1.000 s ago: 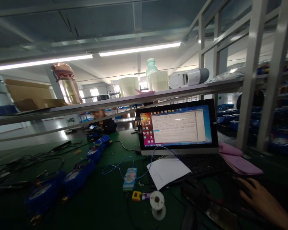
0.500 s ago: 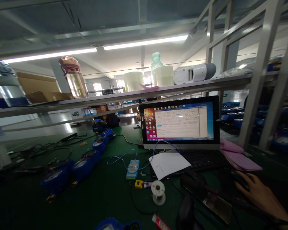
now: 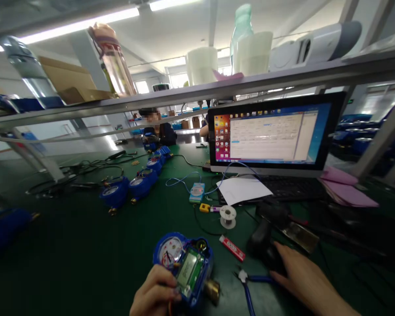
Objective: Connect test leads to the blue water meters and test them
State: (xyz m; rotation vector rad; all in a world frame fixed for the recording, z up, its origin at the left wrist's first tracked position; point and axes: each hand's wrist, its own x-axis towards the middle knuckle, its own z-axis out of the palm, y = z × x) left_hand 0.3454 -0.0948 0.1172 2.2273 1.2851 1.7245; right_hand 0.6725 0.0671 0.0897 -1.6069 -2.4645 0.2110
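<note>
Meter (image 3: pixel 183 263) in left hand (image 3: pixel 154 295); right hand (image 3: pixel 304 281) on black tool (image 3: pixel 263 243); three meters (image 3: pixel 136 186) behind.

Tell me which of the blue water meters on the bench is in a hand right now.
The blue meter at the near edge, gripped by the left hand. The other meters sit untouched in a row farther back on the green table.

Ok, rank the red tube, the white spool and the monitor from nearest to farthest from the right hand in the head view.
From the right hand:
1. Red tube, just left of it on the mat.
2. White spool, beyond the tube.
3. Monitor, at the back of the bench.
</note>
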